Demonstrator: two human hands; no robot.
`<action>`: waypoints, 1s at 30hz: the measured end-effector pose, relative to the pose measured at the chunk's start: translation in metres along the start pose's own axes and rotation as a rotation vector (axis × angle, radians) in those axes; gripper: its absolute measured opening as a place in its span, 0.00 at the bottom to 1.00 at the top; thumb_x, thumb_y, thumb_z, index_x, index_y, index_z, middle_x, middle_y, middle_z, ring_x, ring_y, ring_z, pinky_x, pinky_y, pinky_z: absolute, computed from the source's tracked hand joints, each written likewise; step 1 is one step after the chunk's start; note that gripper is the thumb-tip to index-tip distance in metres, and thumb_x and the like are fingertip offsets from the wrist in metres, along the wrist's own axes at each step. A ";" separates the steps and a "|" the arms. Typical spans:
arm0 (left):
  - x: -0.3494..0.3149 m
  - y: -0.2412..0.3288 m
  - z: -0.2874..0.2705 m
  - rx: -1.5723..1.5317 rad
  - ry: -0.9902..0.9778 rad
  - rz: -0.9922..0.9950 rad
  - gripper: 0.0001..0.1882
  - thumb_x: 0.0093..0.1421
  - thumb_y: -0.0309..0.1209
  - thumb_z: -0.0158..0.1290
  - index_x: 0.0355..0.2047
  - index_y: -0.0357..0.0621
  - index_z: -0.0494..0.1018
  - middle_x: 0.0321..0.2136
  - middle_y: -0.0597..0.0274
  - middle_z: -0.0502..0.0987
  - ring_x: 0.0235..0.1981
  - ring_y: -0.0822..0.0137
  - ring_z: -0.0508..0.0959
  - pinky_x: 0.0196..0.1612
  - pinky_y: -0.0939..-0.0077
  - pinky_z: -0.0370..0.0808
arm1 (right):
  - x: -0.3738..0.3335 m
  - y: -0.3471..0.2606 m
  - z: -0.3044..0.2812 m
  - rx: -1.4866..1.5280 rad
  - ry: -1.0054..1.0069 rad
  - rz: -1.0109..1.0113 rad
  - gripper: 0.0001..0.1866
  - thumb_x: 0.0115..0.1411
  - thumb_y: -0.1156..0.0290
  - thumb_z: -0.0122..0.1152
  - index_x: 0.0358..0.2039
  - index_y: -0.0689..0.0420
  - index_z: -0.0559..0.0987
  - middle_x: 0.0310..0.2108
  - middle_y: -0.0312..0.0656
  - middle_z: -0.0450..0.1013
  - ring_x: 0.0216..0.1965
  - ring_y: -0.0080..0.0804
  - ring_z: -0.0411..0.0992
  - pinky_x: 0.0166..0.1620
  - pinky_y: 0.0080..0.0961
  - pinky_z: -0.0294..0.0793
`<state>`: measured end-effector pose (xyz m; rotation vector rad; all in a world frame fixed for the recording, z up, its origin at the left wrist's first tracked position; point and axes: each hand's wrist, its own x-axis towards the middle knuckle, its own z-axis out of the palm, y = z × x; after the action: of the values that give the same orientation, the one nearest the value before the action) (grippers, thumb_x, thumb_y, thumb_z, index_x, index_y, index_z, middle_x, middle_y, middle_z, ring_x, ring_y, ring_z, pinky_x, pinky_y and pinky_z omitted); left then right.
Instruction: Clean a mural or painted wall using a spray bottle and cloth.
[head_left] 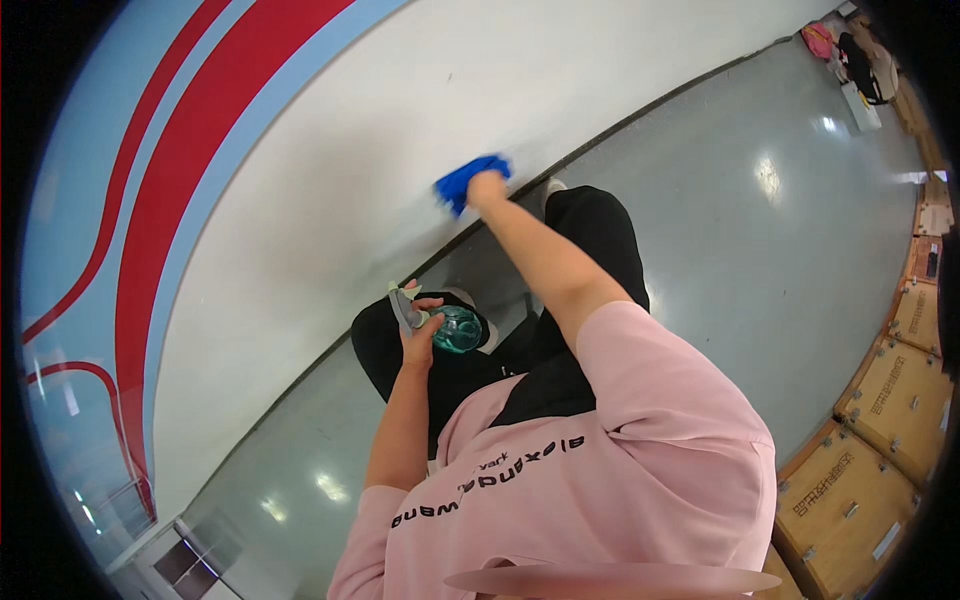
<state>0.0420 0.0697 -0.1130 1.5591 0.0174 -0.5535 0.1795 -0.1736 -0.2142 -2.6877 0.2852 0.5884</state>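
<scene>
A blue cloth (460, 183) is pressed to the lower part of the white wall (330, 190), just above the dark strip at its foot. My right hand (487, 188) grips it at the end of an outstretched arm, blurred a little by motion. Down by my left knee, my left hand (422, 335) is closed round the neck of a spray bottle with a see-through green body (457, 329) and a grey and pale green spray head (405, 303). The bottle lies tilted over my leg, apart from the wall.
I crouch in black trousers (605, 230) on a shiny grey floor (740, 240), close to the wall. Red and light blue bands (180, 200) are painted on the wall at left. Wooden crates (845, 490) line the right side; bags (868, 65) lie at the far right.
</scene>
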 end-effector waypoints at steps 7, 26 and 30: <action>0.005 -0.005 0.011 -0.028 -0.012 -0.010 0.38 0.41 0.18 0.50 0.55 0.46 0.51 0.33 0.58 0.71 0.40 0.66 0.69 0.47 0.71 0.60 | -0.039 0.002 -0.048 1.689 0.613 0.594 0.17 0.53 0.66 0.45 0.35 0.70 0.67 0.26 0.55 0.71 0.19 0.41 0.72 0.21 0.33 0.73; 0.011 0.001 0.029 -0.087 -0.103 -0.004 0.38 0.40 0.16 0.51 0.54 0.48 0.53 0.33 0.59 0.71 0.39 0.68 0.70 0.45 0.73 0.63 | -0.028 0.029 -0.031 1.589 0.220 0.647 0.11 0.50 0.63 0.54 0.33 0.54 0.70 0.29 0.42 0.72 0.28 0.34 0.71 0.27 0.35 0.71; 0.009 -0.006 0.012 -0.063 -0.064 -0.011 0.38 0.40 0.16 0.52 0.54 0.46 0.53 0.33 0.58 0.71 0.38 0.68 0.70 0.45 0.73 0.63 | -0.055 -0.054 -0.052 1.819 -0.186 0.471 0.07 0.54 0.64 0.48 0.32 0.51 0.70 0.28 0.38 0.69 0.23 0.29 0.68 0.22 0.30 0.74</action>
<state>0.0437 0.0564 -0.1217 1.4804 -0.0054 -0.6064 0.1639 -0.1386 -0.1289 -0.8028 0.8522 0.3350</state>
